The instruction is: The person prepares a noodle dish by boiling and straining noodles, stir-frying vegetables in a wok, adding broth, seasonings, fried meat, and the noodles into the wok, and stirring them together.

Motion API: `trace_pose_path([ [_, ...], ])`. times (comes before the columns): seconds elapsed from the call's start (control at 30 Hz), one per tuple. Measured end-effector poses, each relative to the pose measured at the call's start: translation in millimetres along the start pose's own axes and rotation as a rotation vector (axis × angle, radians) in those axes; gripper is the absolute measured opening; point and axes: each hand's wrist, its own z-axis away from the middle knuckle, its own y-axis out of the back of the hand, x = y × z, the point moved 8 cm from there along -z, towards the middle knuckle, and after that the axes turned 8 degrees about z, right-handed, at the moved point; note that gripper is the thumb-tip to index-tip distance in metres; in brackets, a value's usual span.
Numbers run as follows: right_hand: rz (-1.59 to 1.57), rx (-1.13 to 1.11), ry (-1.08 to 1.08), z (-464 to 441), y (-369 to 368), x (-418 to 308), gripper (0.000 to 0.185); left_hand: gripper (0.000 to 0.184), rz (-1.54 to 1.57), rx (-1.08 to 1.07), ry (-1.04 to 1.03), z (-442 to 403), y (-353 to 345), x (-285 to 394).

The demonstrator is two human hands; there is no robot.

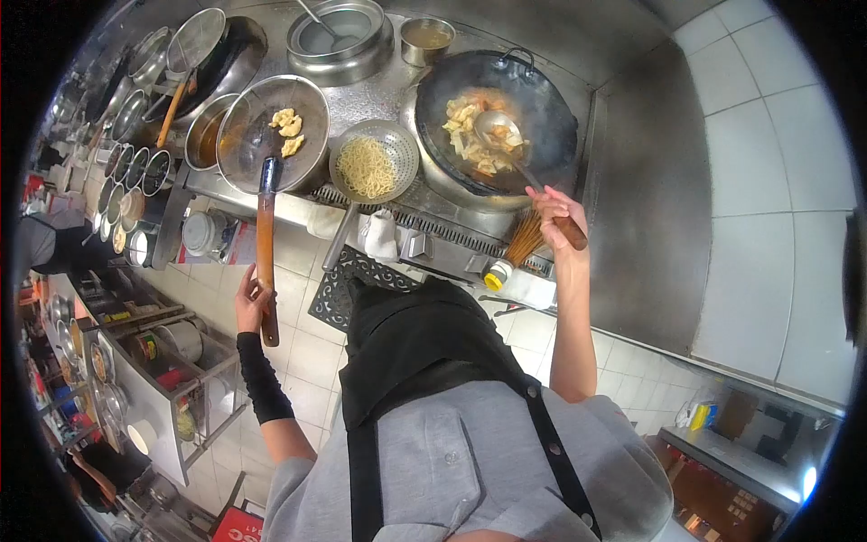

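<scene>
My left hand [251, 303] is closed around the long wooden handle of a round strainer [237, 161]. A few yellow pieces that look like cooked egg [287, 125] lie in its bowl. My right hand [558, 217] grips the wooden-ended handle of a ladle [495, 129]. The ladle's bowl rests among chopped cabbage and other bits [465, 117] inside a dark, steaming wok [555, 122]. Between the strainer and the wok, a perforated metal skimmer [404, 149] holds a heap of noodles [366, 168]; neither hand touches it.
Behind stand a lidless steel pot [302, 63] and a small metal container of liquid [427, 38]. Along the stove's front edge are a white cloth [379, 235], a bamboo brush [524, 239] and a yellow-capped bottle [498, 274]. Seasoning cups [135, 167] stand at left.
</scene>
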Motion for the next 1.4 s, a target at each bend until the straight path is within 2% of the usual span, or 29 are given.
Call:
trace_pose_path([
  [0.2, 0.186, 0.127, -0.046, 21.2, 7.0, -7.3, 0.034, 0.075, -0.062, 0.092, 0.008, 8.0, -1.8, 9.5],
  [0.3, 0.461, 0.221, -0.010, 29.4, -14.2, -18.0, 0.025, 0.074, -0.106, 0.107, -0.118, 10.3, -8.1, 20.5],
  [0.33, 0.787, 0.191, 0.067, 25.5, -17.2, -30.4, 0.013, 0.073, -0.139, 0.151, -0.110, 13.1, -10.3, 24.4],
  [0.43, 1.695, 0.475, 0.273, 47.5, -58.5, -24.6, 0.013, 0.073, -0.578, 0.265, -0.436, 28.3, -32.8, 81.0],
  [0.47, 1.795, 0.484, 0.336, 51.9, -66.9, -21.7, 0.012, 0.069, -0.571, 0.363, -0.487, 44.5, -56.1, 118.0],
  [0.57, 2.002, 0.533, 0.553, 57.5, -84.2, -27.8, 0.013, 0.062, -0.574, 0.338, -0.683, 58.2, -99.2, 162.8],
  [0.67, 2.166, 0.595, 0.701, 34.2, -68.5, -50.5, 0.015, 0.053, -0.402, 0.137, -0.495, 24.1, -133.7, 101.9],
  [0.7, 2.159, 0.602, 0.679, 29.8, -60.8, -54.5, 0.015, 0.050, -0.367, 0.085, -0.414, 4.5, -144.8, 66.3],
  [0.73, 2.154, 0.609, 0.658, 27.5, -53.7, -58.1, 0.016, 0.049, -0.520, 0.114, -0.318, -15.1, -154.9, 29.4],
  [0.77, 2.152, 0.617, 0.634, 27.8, -48.3, -58.3, 0.016, 0.053, -0.546, 0.096, -0.210, -35.1, -160.1, -11.5],
  [0.8, 2.037, 0.641, 0.529, 34.1, -40.7, -54.7, 0.014, 0.053, -0.612, 0.111, -0.190, -55.6, -161.6, -44.2],
  [0.87, 1.466, 0.510, 0.371, 43.5, -14.7, -42.1, 0.015, 0.048, -0.149, -0.097, 0.181, -86.7, -164.3, -90.9],
  [0.9, 1.176, 0.449, 0.298, 46.7, -4.6, -36.5, 0.017, 0.046, 0.086, -0.209, 0.361, -81.0, -182.4, -82.0],
  [0.93, 0.859, 0.344, 0.182, 43.9, 9.3, -30.5, 0.021, 0.041, 0.256, -0.124, 0.545, -69.6, -188.9, -74.0],
  [1.0, 0.216, 0.110, -0.028, 41.8, 22.8, -16.8, 0.031, 0.041, 0.609, -0.319, 0.689, -57.7, -213.7, -52.4],
  [1.03, 0.127, 0.078, -0.022, 44.6, 26.8, -17.3, 0.035, 0.041, 0.781, -0.414, 0.760, -53.6, -222.9, -37.9],
  [1.1, -0.050, 0.014, -0.025, 51.9, 21.5, -2.1, 0.044, 0.032, 0.689, -0.368, 0.755, -51.4, -233.7, -13.3],
  [1.17, 0.467, 0.168, 0.115, 55.0, 34.4, -14.2, 0.028, 0.026, 0.638, -0.323, 0.712, -56.3, -233.8, -4.7],
  [1.23, 1.092, 0.332, 0.330, 72.7, 1.8, -11.7, 0.018, 0.020, 0.569, -0.275, 0.692, -52.7, -232.9, -0.7],
  [1.27, 1.269, 0.402, 0.367, 81.0, -12.6, -9.7, 0.008, 0.020, 0.541, -0.285, 0.665, -53.5, -230.2, -7.7],
  [1.37, 1.490, 0.407, 0.353, 85.0, -32.3, -22.1, 0.007, 0.024, 0.476, -0.269, 0.607, -50.5, -227.3, -21.1],
  [1.4, 1.516, 0.367, 0.409, 81.1, -35.1, -31.6, 0.014, 0.024, 0.483, -0.264, 0.595, -48.0, -227.9, -20.5],
])
